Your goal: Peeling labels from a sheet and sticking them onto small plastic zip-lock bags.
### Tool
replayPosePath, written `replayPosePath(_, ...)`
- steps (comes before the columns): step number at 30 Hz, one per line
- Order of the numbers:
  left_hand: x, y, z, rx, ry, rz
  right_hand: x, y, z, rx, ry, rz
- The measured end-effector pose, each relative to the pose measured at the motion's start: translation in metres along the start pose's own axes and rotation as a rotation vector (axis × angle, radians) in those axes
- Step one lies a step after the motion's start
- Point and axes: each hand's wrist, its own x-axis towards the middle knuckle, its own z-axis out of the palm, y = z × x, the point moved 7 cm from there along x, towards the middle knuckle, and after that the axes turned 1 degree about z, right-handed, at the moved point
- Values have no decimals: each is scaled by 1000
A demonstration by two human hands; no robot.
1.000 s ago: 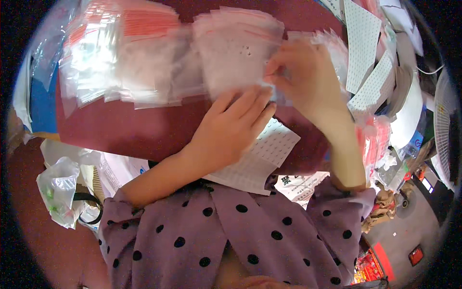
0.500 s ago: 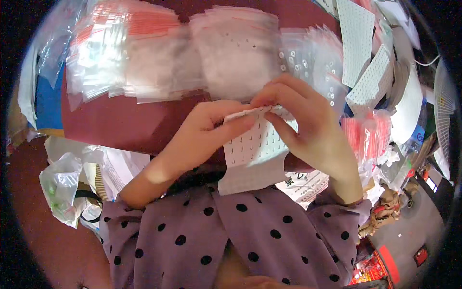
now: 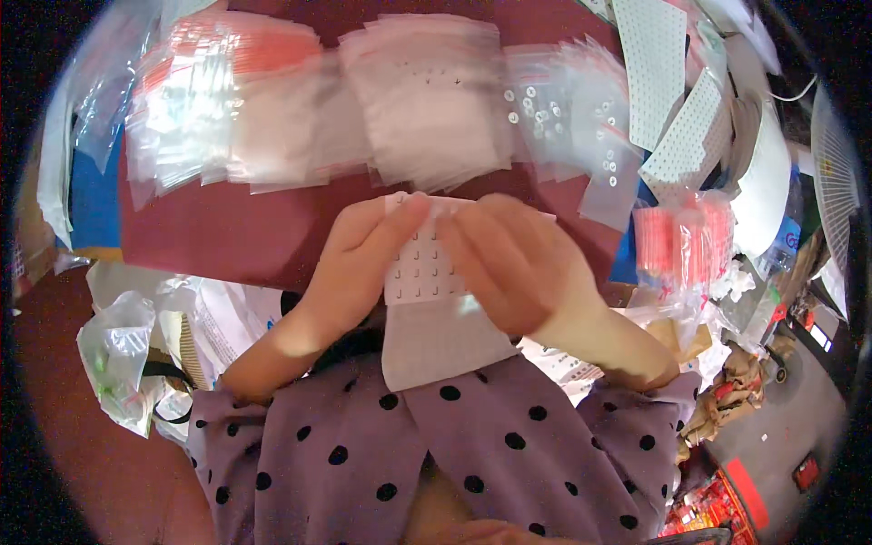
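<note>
A white card [image 3: 450, 341] with rows of small dark hook-shaped pieces hangs upright in front of me, its plain lower part near my lap. My left hand [image 3: 352, 259] pinches its upper left edge, thumb over the front and fingers behind. My right hand [image 3: 522, 263] lies against the card's right side, covering several rows; its fingers are close together and slightly blurred near the top edge. Just beyond the hands, a fanned stack of clear zip bags [image 3: 436, 127] holds a few tiny dark pieces.
More red-edged zip bags [image 3: 209, 100] lie at the left on the dark red table [image 3: 218, 232]. Bags with small round white pieces [image 3: 549, 145] lie to the right. Dotted white sheets [image 3: 686, 136] and a bundle of red-striped bags [image 3: 681, 241] fill the right side.
The card has shifted left and slightly lower. My right hand has come down from the top edge and now covers the card's right part; my left thumb has moved up to the top edge.
</note>
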Motion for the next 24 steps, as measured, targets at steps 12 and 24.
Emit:
replayPosePath(12, 34, 19, 40, 1704, 162, 916, 48, 134, 39, 630, 13, 278)
replayPosePath(24, 36, 14, 34, 1774, 146, 762, 54, 137, 37, 460, -16, 337)
